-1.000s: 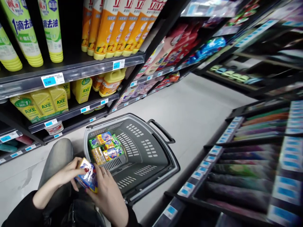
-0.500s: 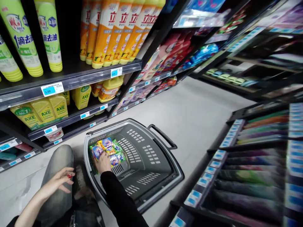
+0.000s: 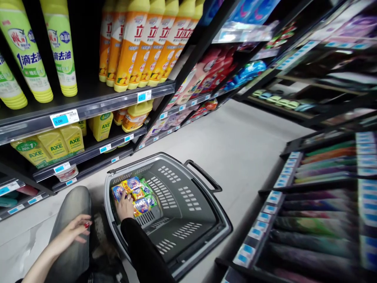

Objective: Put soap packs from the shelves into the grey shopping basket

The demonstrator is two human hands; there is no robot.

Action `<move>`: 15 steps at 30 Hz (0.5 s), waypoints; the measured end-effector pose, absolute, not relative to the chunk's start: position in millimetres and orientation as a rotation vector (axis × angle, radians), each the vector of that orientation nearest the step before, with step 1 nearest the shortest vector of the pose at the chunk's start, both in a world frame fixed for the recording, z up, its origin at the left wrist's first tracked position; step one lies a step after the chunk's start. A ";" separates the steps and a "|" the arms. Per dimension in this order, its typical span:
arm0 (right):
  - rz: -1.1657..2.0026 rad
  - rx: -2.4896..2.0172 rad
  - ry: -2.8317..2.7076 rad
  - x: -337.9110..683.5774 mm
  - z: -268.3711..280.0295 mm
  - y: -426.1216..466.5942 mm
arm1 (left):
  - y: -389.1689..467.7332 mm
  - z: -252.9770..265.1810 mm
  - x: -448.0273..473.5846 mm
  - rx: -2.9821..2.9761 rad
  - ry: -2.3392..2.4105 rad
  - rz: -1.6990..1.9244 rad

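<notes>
My right hand (image 3: 125, 207) reaches down into a grey shopping basket (image 3: 203, 224), palm down over several bright OMO packets. Its thumb and fingers lie around the near end of the leftmost blue-and-orange packet (image 3: 118, 191), partly hiding it. Beside that one are a yellow-and-blue OMO packet (image 3: 132, 183), a green packet (image 3: 145, 185) and another blue OMO packet (image 3: 141, 205), all at the basket's left end. My left hand (image 3: 77, 228), with red on a nail or finger, hovers by my knee (image 3: 73, 204), fingers loosely apart and holding nothing.
On the left, shelves hold green dish soap bottles (image 3: 60, 51), orange bottles (image 3: 141, 51) and yellow AXE bottles (image 3: 57, 144). The basket's black handle (image 3: 203, 175) sticks out to the right over the pale floor (image 3: 235, 145). A rack of colourful packs (image 3: 312, 220) stands on the right.
My right hand has shifted slightly left and down over the leftmost packet, uncovering more of the lower blue one. My left hand stays by the knee. The view has tilted a little.
</notes>
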State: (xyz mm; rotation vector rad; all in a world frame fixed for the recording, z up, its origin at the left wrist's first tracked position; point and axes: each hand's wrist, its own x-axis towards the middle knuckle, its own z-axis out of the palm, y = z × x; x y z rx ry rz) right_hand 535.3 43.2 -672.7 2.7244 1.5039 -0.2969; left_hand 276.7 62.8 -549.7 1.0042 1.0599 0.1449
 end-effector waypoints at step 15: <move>-0.146 2.906 1.556 550.9 -656.0 44.8 | 106.9 -534.2 319.9 1.221 0.937 0.192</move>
